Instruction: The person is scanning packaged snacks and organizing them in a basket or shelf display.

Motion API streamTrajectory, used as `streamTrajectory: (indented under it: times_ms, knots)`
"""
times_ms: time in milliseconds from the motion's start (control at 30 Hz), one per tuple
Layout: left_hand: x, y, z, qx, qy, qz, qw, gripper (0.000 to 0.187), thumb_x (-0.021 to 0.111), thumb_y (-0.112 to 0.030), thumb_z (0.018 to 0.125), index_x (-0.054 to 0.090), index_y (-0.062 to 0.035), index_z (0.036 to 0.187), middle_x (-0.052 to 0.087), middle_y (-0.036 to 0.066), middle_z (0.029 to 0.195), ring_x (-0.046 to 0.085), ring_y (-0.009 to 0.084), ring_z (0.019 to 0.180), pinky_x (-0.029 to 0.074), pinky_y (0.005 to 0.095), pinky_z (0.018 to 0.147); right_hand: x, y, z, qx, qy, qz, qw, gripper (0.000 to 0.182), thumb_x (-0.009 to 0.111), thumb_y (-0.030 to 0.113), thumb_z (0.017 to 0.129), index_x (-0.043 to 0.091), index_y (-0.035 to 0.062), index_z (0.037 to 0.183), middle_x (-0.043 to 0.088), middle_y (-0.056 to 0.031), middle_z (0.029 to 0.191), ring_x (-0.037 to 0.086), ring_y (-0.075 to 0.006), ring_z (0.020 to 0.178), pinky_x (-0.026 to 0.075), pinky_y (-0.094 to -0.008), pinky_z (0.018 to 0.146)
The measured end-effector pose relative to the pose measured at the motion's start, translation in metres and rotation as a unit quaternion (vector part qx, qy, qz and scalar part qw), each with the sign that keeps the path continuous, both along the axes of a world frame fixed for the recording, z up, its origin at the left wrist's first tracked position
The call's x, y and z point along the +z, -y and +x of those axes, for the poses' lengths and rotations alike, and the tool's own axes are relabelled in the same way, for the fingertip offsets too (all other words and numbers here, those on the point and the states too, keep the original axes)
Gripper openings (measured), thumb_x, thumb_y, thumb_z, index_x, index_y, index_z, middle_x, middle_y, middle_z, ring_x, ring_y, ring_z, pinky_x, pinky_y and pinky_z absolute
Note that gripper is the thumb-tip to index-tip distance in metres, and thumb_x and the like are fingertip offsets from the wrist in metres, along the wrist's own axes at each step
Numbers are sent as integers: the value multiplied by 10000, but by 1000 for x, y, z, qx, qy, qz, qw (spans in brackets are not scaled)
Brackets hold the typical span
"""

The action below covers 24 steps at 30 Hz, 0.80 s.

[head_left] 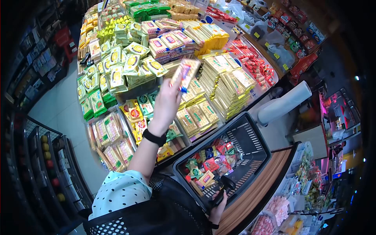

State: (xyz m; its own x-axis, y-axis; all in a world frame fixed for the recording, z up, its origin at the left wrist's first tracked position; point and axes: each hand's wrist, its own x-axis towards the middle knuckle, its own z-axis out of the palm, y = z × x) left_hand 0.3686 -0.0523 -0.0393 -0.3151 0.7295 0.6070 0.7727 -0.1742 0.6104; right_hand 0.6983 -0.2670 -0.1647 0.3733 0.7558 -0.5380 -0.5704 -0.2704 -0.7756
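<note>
Left hand [167, 100]: raised, fingers clamped on a biscuit packet [186, 73] held over the display table [256, 94].
Right hand [217, 209]: at 5 o'clock, closed around the shopping basket [250, 137] handle.
Around: stacked yellow packets [231, 84] at 1 o'clock; green packets [96, 102] at 10 o'clock; snacks [207, 164] inside the basket.

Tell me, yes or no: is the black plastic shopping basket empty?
No, the black plastic shopping basket already holds several colourful snack packets in its lower end.

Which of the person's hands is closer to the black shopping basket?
The right hand: it grips the handle of the black shopping basket. The left hand is raised above the display, holding a snack packet.
</note>
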Motion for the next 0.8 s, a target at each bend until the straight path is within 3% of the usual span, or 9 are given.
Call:
streamTrajectory:
  times_ms: [167,300,400,467,567,633,700,767,800]
  knots:
    - [17,-59,-37,205,-16,0,979,534,585,-134,772,408,-145,1276,480,129,854,544,282,742,479,378,629,-9,1,6,-6,-3,0,1000,274,492,287,868,502,22,935,537,-47,747,505,-109,620,414,-204,566]
    - [8,-116,-63,309,-95,-50,945,553,616,-198,756,418,-187,1272,481,99,861,526,254,855,481,365,604,-12,3,7,8,12,22,1000,271,499,287,863,508,24,927,547,-48,742,510,-105,618,417,-206,557]
    - [5,-143,-82,288,-95,-96,948,512,599,-226,772,432,-166,1252,499,137,980,525,291,916,480,400,646,-8,4,2,-11,21,28,999,258,509,281,860,509,30,918,552,-48,741,514,-104,619,421,-210,557]
    - [-5,-156,-91,326,-157,-139,922,570,623,-283,745,425,-123,1256,428,163,1170,491,263,958,476,357,675,-8,4,1,-12,27,31,999,254,513,277,858,509,31,922,554,-48,745,516,-102,620,422,-209,558]
    - [4,-154,-90,319,-158,-183,916,596,624,-316,737,424,-87,1250,326,175,1306,452,279,1039,437,369,771,-11,6,3,-16,27,41,999,244,521,265,855,509,33,930,560,-50,744,521,-101,609,426,-208,556]
    - [19,-138,-74,324,-186,-192,907,574,626,-320,732,444,-77,1218,314,180,1314,419,301,1095,397,368,821,-13,5,6,-12,29,24,999,304,514,273,856,541,-23,919,568,-59,752,518,-104,646,426,-220,613]
    - [35,-117,-51,275,-217,-32,936,519,615,-293,748,456,-56,1181,320,189,1302,404,340,1114,393,404,842,-11,5,4,-16,24,28,999,302,508,261,861,536,-27,947,568,-58,751,519,-104,641,426,-219,610]
    - [45,-105,-26,134,-126,93,979,450,602,-257,764,474,-26,1128,336,201,1278,397,376,1103,373,442,872,-8,4,2,-26,21,30,999,301,503,249,866,531,-30,975,568,-57,751,519,-104,637,427,-217,606]
    - [53,-95,-9,16,-20,93,995,418,597,-238,773,487,-8,1103,343,213,1257,388,386,1094,354,453,901,-9,4,3,-11,32,43,998,273,497,247,870,524,-4,975,570,-56,743,525,-104,615,429,-219,575]
